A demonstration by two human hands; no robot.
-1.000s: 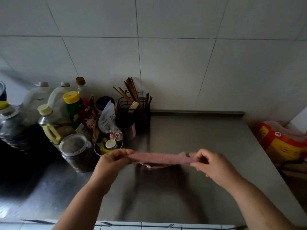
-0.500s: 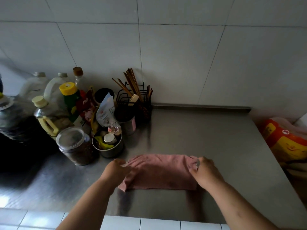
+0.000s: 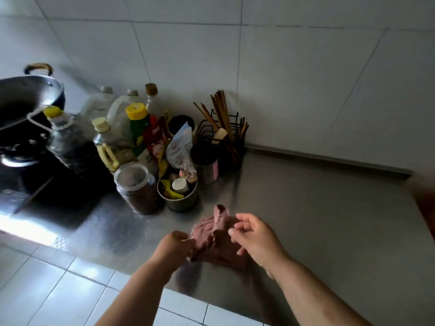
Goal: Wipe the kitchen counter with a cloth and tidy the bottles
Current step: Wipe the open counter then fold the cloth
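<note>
A pink cloth (image 3: pixel 211 234) lies bunched up on the steel counter (image 3: pixel 317 208), one fold standing upright. My left hand (image 3: pixel 175 247) is curled around the cloth's left edge. My right hand (image 3: pixel 255 238) hovers over the cloth's right side with its fingers spread, gripping nothing. The bottles crowd the back left: a dark oil bottle (image 3: pixel 69 144), a handled oil bottle (image 3: pixel 107 147), a green bottle with a yellow cap (image 3: pixel 137 128), two pale jugs (image 3: pixel 122 107) and a small brown-capped bottle (image 3: pixel 151 97).
A lidded jar (image 3: pixel 136 189), a metal bowl of packets (image 3: pixel 179 198), a tin cup (image 3: pixel 208 168) and a wire chopstick holder (image 3: pixel 226 137) stand just behind the cloth. A wok (image 3: pixel 23 95) sits on the stove at far left. Bare steel stretches to the right.
The cloth, spread flat under both hands half a second ago, is now gathered into a heap. My right hand has let go of it. The view has swung left, showing the wok.
</note>
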